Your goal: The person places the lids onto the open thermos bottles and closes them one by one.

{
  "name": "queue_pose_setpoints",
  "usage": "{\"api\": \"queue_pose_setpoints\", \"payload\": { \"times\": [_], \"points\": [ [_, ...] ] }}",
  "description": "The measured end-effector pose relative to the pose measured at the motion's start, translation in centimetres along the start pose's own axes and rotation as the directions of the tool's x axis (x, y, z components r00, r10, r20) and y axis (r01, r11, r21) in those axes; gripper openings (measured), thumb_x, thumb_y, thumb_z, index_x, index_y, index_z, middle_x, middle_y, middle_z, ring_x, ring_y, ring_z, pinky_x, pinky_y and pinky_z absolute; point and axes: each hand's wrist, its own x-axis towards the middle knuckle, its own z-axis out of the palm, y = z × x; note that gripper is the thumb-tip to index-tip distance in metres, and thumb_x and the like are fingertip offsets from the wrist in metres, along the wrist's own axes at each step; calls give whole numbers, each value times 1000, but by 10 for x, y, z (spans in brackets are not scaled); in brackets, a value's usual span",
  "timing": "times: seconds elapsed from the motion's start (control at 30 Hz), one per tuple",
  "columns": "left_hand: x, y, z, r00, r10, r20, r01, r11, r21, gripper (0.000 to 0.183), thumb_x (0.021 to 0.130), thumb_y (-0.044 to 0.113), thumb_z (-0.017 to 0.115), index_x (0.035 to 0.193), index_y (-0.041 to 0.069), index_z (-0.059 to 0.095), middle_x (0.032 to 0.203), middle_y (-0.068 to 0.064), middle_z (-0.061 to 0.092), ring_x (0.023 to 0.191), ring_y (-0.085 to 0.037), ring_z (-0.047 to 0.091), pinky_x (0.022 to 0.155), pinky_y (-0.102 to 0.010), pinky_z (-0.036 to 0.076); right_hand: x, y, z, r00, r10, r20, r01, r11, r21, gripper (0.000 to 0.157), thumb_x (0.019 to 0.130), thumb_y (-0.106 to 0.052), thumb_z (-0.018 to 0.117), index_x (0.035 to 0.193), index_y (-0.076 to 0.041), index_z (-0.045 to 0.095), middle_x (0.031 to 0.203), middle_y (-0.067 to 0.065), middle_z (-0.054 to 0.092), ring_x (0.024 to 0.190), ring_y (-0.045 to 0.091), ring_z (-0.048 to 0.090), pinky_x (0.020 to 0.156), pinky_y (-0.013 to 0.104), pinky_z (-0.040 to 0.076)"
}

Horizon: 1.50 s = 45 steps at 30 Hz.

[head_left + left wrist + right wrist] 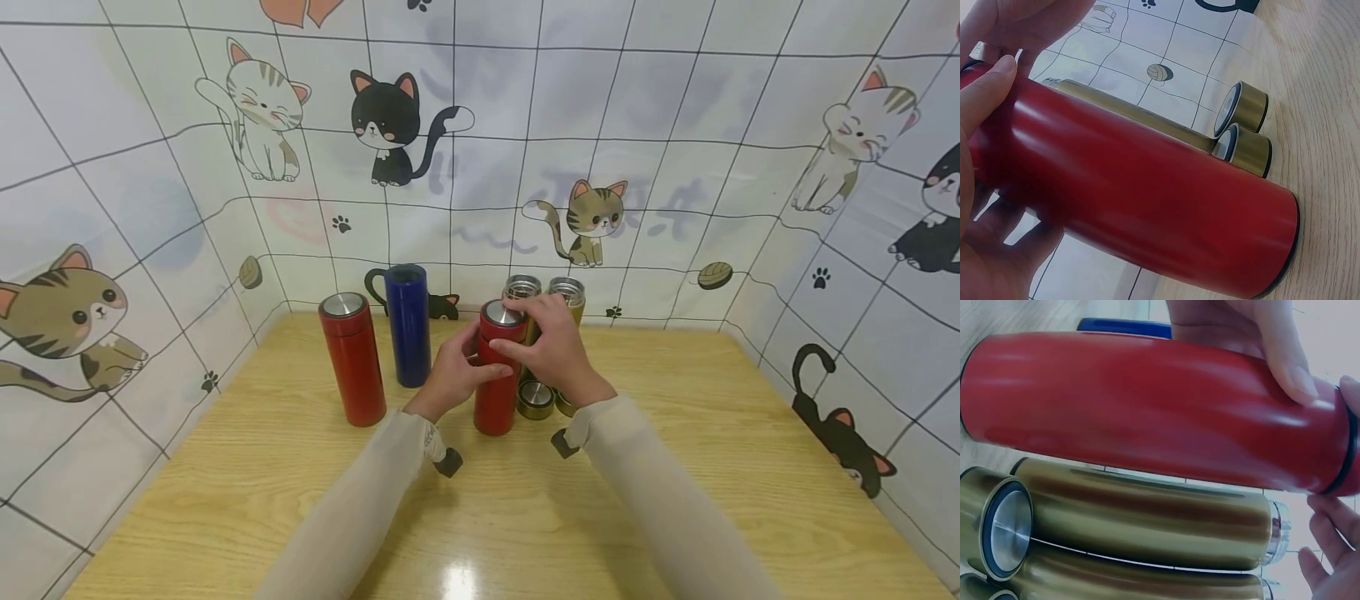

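Observation:
A red thermos bottle [495,412] with a steel-topped lid [503,314] stands upright on the table in the head view. My left hand [455,372] grips its body from the left, the thumb lying across the front. From the right, my right hand [557,350] holds the lid, with fingers over the top edge and the thumb near the seam. In the right wrist view a dark ring [1342,456] shows at that seam. Just behind stand two gold bottles [1147,512] with bare steel necks. Two gold lids [1250,103] sit on the table beside them.
A second red bottle [356,375], lid on, stands to the left. Beside it, farther back, is a blue bottle [409,329]. The wooden table [300,500] ends at a cat-patterned wall covering [465,225] at the back and sides.

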Motion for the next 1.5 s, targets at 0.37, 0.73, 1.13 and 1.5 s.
{"api": "queue_pose_setpoints", "payload": {
  "times": [0.37,0.73,1.13,1.5],
  "points": [
    [1,-1,-1,1000,11,-7,-11,1000,9,72,81,22,81,143,22,46,130,1,60,115,-19,59,93,-40,51,1,-7,6,999,37,-10,-37,998,47,53,78,-32,82,119,-4,61,126,11,59,118,27,46,98,44,43],
    [3,-3,2,1000,7,-13,-6,1000,15,73,80,19,82,144,19,45,129,-2,60,114,-19,60,92,-39,51,-4,-1,-6,982,123,143,-163,934,317,45,89,-18,70,129,-8,53,134,9,54,124,26,46,105,57,34],
    [3,0,2,1000,-12,-2,12,1000,7,74,81,21,82,144,23,45,130,0,59,114,-19,60,92,-39,51,-4,-1,0,992,124,23,-126,980,157,50,80,-26,82,118,-5,57,115,10,57,103,24,45,83,46,51],
    [-1,-1,0,1000,-7,-5,7,1000,14,74,81,21,81,145,22,45,131,-1,59,113,-21,61,91,-39,52,-4,-8,13,996,87,-34,-84,993,79,59,80,-30,81,133,-15,61,109,9,52,105,26,42,79,44,44]
  ]
}}
